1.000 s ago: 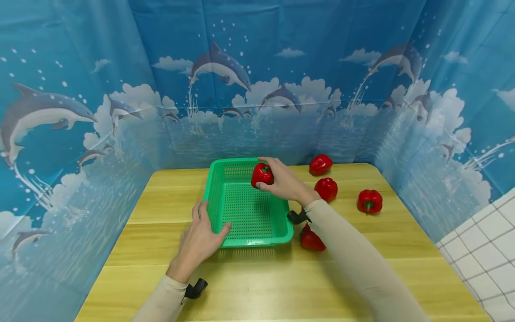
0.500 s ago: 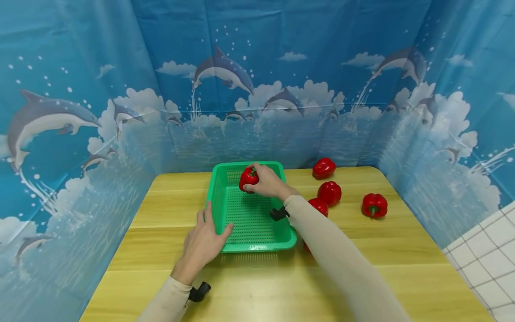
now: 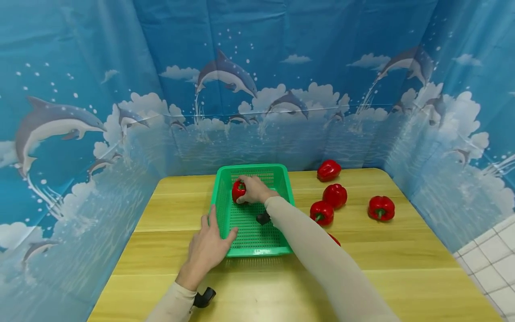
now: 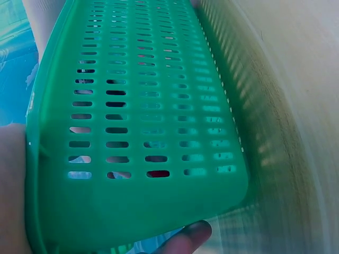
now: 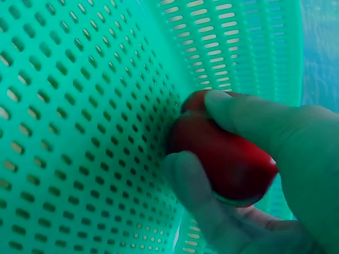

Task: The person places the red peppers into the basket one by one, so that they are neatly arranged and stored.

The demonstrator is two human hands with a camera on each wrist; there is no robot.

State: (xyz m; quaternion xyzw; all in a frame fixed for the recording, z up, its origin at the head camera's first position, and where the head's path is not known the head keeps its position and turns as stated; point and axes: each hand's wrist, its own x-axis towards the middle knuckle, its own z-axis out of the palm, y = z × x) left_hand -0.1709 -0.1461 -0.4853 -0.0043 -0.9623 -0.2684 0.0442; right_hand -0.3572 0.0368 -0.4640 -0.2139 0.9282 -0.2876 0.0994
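Just left of centre in the head frame, a red bell pepper (image 3: pixel 238 191) is held low inside a green basket (image 3: pixel 277 251), toward the basket's upper left corner. The right hand (image 3: pixel 255 190) holds it from the right, fingers (image 5: pixel 190 182) clamped on its sides, as the right wrist frame confirms: thumb above, fingertips below. There the pepper lies close against the perforated plastic; I cannot tell whether it touches.

At the basket's left rim, lower left of centre in the head frame, is the left hand (image 3: pixel 209 248), fingers apart and the thumb spread out over the near left corner. The left wrist frame is mostly filled by the basket's slotted wall, with a dark fingertip just beside its lower edge.

Right of the basket, a second pepper (image 3: pixel 321 213) and a third pepper (image 3: pixel 335 196) sit so close that they seem to touch. A fourth pepper (image 3: pixel 328 170) lies above them near the back edge, a fifth pepper (image 3: pixel 381 208) well apart at the right, and a sixth pepper (image 3: pixel 334 239) is mostly hidden by the right sleeve (image 3: pixel 314 255).

All these rest on a yellow wood-grain tabletop (image 3: pixel 402 277). Behind hangs a blue curtain (image 3: pixel 257 143) printed with dolphins; white tiles (image 3: pixel 499 264) show at lower right.
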